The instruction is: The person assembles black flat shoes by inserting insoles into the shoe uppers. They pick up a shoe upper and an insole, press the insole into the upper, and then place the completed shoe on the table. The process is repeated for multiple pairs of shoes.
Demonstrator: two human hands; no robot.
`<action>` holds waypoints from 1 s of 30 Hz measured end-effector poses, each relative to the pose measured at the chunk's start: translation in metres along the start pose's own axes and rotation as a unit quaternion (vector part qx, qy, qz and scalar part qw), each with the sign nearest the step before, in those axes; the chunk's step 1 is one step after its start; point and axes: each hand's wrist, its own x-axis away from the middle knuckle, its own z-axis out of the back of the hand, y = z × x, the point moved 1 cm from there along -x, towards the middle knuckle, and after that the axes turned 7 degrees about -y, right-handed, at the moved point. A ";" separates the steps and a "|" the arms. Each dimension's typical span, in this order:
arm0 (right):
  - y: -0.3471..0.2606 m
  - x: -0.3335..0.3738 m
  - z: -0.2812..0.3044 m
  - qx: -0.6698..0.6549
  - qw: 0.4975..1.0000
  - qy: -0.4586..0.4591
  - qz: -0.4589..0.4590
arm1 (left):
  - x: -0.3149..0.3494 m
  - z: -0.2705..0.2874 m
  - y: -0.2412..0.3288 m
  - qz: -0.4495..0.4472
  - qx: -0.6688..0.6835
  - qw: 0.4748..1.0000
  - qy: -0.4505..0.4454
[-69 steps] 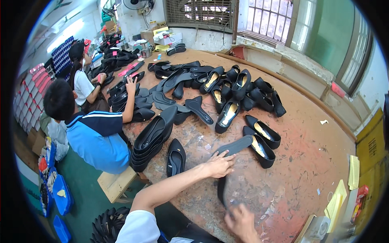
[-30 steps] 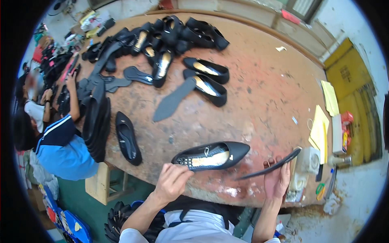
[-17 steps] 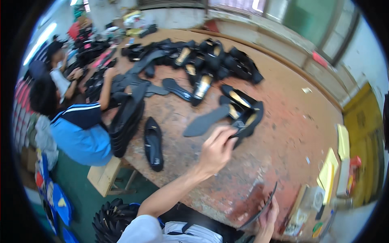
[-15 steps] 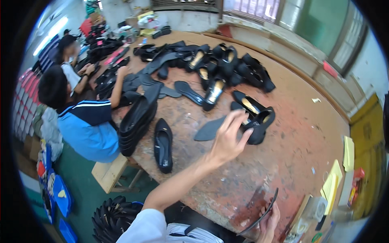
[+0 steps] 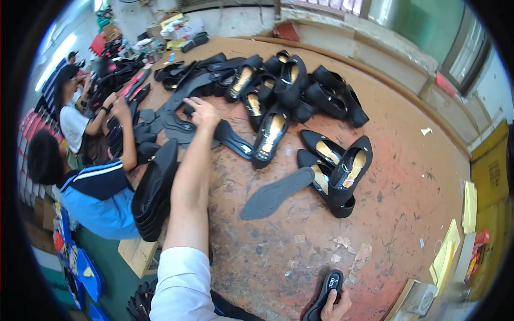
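Note:
My left hand [image 5: 203, 114] reaches out over the far left of the table, above a pile of dark insoles [image 5: 176, 122]. Its fingers are partly stretched, and I see nothing held in them. Just right of it lies a black insole [image 5: 233, 140] with a printed heel. At the near edge, my right hand [image 5: 337, 307] grips another black insole [image 5: 327, 289], its lower end cut off by the frame. Between the hands, a grey insole [image 5: 276, 193] lies flat, one end touching a small group of black pointed shoes [image 5: 350, 168] with gold-coloured inner soles.
Many black shoes [image 5: 289, 80] are heaped at the back. Nested black shoes [image 5: 152, 195] stand left of my forearm. A co-worker in a blue shirt [image 5: 101, 206] and others work along the left side. Yellow papers [image 5: 447, 251] and a clear container [image 5: 423, 297] line the right edge.
My left hand has left the shoes at right and moved far left to the insole pile. The right hand's insole has turned from edge-on to show its face. The view has shifted.

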 end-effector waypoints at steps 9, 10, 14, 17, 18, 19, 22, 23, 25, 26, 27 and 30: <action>-0.010 -0.003 0.004 -0.028 0.998 -0.041 -0.029 | -0.038 0.002 -0.001 0.029 -0.043 0.993 -0.107; -0.010 -0.003 0.002 -0.025 0.998 -0.044 -0.024 | -0.043 0.008 -0.011 0.007 -0.069 0.989 -0.132; -0.010 -0.007 0.003 -0.007 1.000 -0.017 0.008 | -0.001 0.035 0.025 -0.050 -0.036 0.995 -0.081; -0.026 -0.007 0.006 -0.061 0.995 -0.023 -0.075 | 0.040 0.092 0.046 -0.097 0.003 0.991 -0.091; -0.029 -0.005 0.008 -0.086 0.988 -0.025 -0.123 | 0.049 0.109 0.053 -0.127 0.004 0.987 -0.094; 0.008 -0.005 -0.010 -0.136 0.988 0.070 0.034 | 0.062 0.123 0.057 -0.143 0.020 0.986 -0.084; 0.014 -0.010 -0.013 -0.097 0.990 0.054 0.091 | 0.095 0.171 0.048 -0.238 0.014 0.971 -0.030; 0.010 -0.005 -0.006 -0.085 0.996 -0.020 0.018 | 0.108 0.185 0.042 -0.249 0.036 0.967 0.029; 0.019 -0.011 -0.010 -0.138 0.984 0.054 0.098 | 0.150 0.216 0.039 -0.302 0.076 0.940 0.138; 0.024 -0.012 -0.009 -0.165 0.973 0.096 0.133 | 0.173 0.232 0.040 -0.334 0.098 0.924 0.157; 0.017 -0.011 -0.003 -0.190 0.974 0.079 0.091 | 0.194 0.243 0.032 -0.362 0.111 0.909 0.172; 0.042 -0.017 0.007 -0.294 0.954 0.054 0.027 | 0.281 0.256 0.020 -0.473 0.200 0.834 0.202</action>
